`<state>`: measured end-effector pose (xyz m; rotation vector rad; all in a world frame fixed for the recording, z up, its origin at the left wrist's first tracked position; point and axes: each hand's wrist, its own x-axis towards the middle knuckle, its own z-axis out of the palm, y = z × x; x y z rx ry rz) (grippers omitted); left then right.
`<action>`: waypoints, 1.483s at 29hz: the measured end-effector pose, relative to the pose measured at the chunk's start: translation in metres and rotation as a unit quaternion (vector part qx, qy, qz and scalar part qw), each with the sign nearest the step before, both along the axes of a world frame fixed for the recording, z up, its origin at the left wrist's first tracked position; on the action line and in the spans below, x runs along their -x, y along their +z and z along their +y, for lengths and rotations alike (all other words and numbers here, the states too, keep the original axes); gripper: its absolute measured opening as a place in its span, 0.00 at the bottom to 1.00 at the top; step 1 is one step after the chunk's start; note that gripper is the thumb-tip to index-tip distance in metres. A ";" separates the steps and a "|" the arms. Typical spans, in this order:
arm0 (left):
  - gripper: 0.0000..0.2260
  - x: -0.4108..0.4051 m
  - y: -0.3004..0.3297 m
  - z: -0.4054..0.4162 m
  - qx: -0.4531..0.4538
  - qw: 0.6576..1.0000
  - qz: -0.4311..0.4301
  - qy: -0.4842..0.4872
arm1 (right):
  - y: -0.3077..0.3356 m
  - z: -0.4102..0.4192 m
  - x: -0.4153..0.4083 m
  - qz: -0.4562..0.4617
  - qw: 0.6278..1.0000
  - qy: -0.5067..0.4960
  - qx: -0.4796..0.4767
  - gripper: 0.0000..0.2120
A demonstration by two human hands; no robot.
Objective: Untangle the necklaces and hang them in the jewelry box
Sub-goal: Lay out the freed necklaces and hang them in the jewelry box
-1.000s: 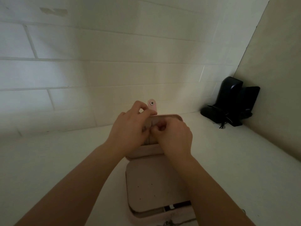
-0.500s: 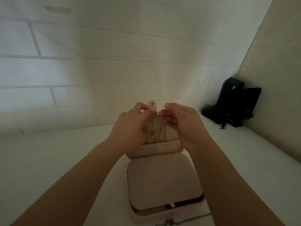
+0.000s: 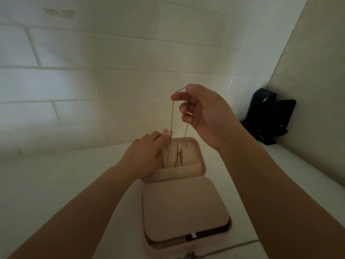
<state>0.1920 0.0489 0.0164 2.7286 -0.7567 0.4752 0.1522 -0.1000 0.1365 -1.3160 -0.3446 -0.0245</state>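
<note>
Right hand [image 3: 203,113] raised above the jewelry box [image 3: 183,193], pinching a thin necklace [image 3: 172,116] between thumb and index; chain hangs down into the upright lid. Left hand [image 3: 144,157] at the lid's left edge, fingers gripping the chain's lower part. Box sits open on the white desk [image 3: 56,184].

Both bare forearms reach forward from the lower corners. The right hand [image 3: 205,113] is raised high, palm turned to the left, thumb and forefinger pinching a thin silver chain necklace [image 3: 172,116] while the other fingers curl loosely beneath. The left hand [image 3: 144,156] sits lower, back upward, its fingertips [image 3: 160,136] pinching the same chain's lower part
</note>
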 end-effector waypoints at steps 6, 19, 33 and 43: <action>0.17 0.003 -0.006 0.009 0.023 0.993 0.114 -0.003 | 0.014 -0.001 0.002 -0.016 1.000 0.010 0.007 0.09; 0.10 0.054 0.088 -0.009 0.544 0.779 0.265 -0.166 | 0.039 -0.012 0.019 -0.064 0.997 -0.015 0.030 0.09; 0.11 0.056 0.114 -0.020 0.524 0.770 0.309 -0.190 | -0.058 -0.039 0.034 0.111 0.932 0.070 0.338 0.11; 0.13 0.039 0.103 0.002 0.681 0.646 0.298 -0.173 | -0.060 -0.035 0.038 0.152 0.955 0.222 0.129 0.12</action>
